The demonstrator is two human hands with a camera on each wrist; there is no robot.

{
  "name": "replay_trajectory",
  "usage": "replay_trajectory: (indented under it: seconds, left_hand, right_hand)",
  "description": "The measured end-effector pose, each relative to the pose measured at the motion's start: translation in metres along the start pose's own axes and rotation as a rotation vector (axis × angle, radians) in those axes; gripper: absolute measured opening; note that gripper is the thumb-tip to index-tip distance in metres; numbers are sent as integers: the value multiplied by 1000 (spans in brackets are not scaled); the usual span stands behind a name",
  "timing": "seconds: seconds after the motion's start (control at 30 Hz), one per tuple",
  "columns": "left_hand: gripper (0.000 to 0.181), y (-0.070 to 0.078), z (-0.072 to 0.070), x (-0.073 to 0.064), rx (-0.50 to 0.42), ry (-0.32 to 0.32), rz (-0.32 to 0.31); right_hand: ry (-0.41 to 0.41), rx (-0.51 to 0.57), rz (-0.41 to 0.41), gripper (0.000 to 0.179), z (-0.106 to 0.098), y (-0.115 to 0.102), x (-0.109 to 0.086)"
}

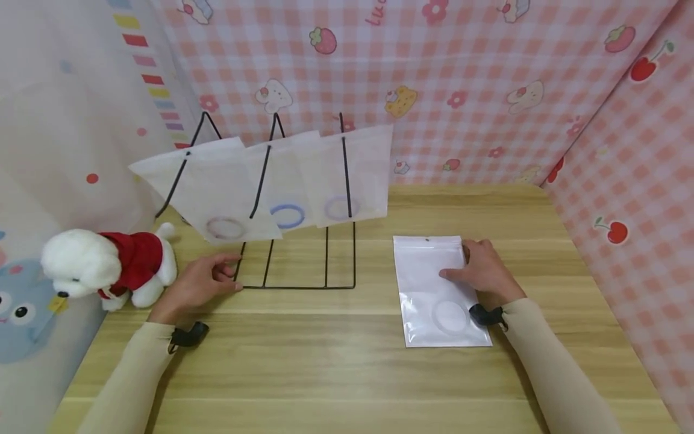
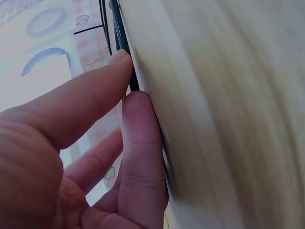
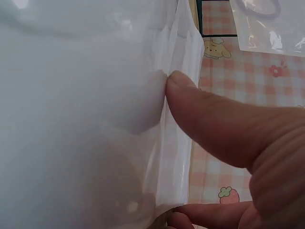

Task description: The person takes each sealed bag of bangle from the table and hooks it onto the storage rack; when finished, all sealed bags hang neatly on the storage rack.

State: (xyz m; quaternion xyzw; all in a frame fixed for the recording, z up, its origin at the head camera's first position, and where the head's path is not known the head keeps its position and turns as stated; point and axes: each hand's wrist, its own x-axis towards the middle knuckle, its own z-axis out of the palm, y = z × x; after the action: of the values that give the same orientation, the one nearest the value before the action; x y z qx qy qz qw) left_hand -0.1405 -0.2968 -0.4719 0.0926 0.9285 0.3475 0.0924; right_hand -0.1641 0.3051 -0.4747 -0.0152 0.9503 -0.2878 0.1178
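Observation:
My left hand [image 1: 202, 280] pinches the front left corner of the black wire rack [image 1: 298, 288]. In the left wrist view, the thumb and forefinger meet at the dark base wire [image 2: 125, 43]. Three whitish bags hang tilted on the rack: a left one [image 1: 190, 187] with a brownish ring, a middle one [image 1: 287, 175] with a blue ring, and a right one [image 1: 371, 175] with a pale lilac ring. Flat on the table lies a white zip bag [image 1: 425, 283] with a pale ring showing through. Its right edge is pinched by my right hand [image 1: 482, 268], thumb on top, other fingers partly hidden.
A white plush dog [image 1: 81, 262] in a red top sits left of the rack, close to my left hand. Behind the wooden table [image 1: 303, 374] stands a pink checked backdrop [image 1: 461, 132], which continues along the right side. A white patterned curtain [image 1: 59, 150] borders the left.

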Motion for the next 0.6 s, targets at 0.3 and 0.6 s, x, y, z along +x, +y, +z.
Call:
replay_trajectory:
  seconds: [0.3,0.6]
  left_hand:
    - [66,1,-2,0,36,-13,15]
    - [66,1,-3,7,48,-39,40]
  right_hand:
    - [11,72,22,86,6,-6,0]
    - [66,126,-123,54,7,-6,-11]
